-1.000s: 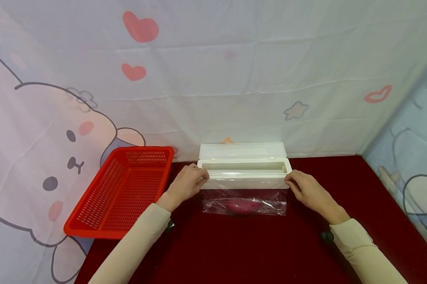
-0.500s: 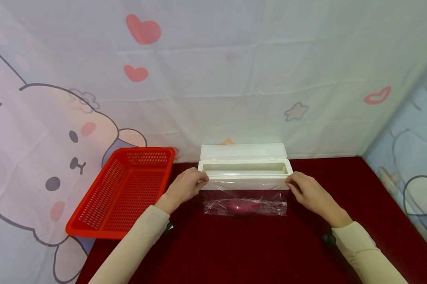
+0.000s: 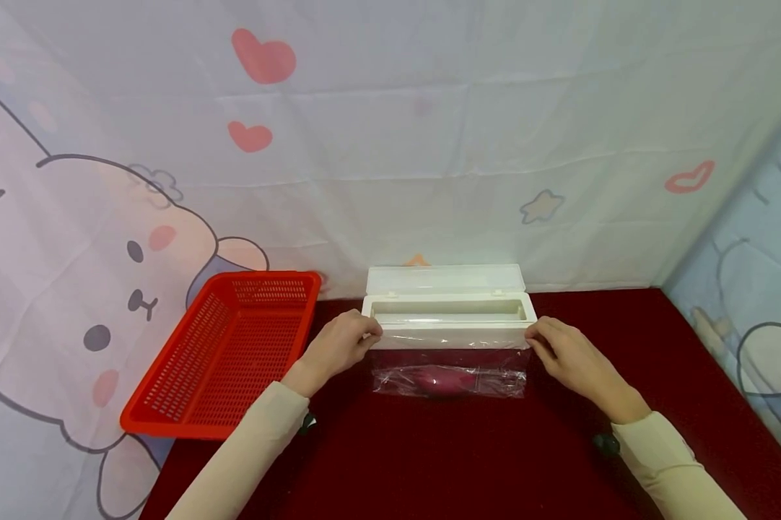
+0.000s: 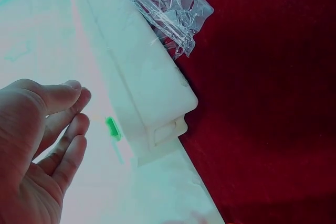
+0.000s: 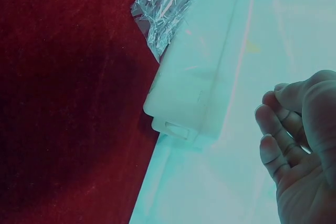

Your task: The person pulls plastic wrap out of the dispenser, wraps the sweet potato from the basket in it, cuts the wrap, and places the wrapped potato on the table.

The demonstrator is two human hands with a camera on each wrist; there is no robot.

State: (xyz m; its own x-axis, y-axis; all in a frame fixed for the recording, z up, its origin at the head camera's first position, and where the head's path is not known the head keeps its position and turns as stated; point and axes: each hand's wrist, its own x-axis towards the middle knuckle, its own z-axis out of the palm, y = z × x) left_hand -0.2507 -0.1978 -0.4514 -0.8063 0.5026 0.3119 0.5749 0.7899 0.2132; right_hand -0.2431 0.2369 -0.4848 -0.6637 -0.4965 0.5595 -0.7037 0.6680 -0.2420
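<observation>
A white cling film dispenser box stands at the back of the table with its clear lid raised. Transparent cling film spreads from its front and covers a purplish-pink oblong thing, whose kind I cannot tell. At the box's front left corner my left hand pinches the film with thumb and forefinger. My right hand does likewise at the front right corner. In both wrist views the thumb and forefinger tips meet; film between them is too clear to make out. The box shows beyond the left fingers.
A red plastic basket stands at the left of the dark red table. A printed cloth hangs right behind the box, and another closes off the right side.
Both hands stay at the box's front corners, with hardly any movement. The right hand shifts very slightly to the right. The whole head view has drifted a little.
</observation>
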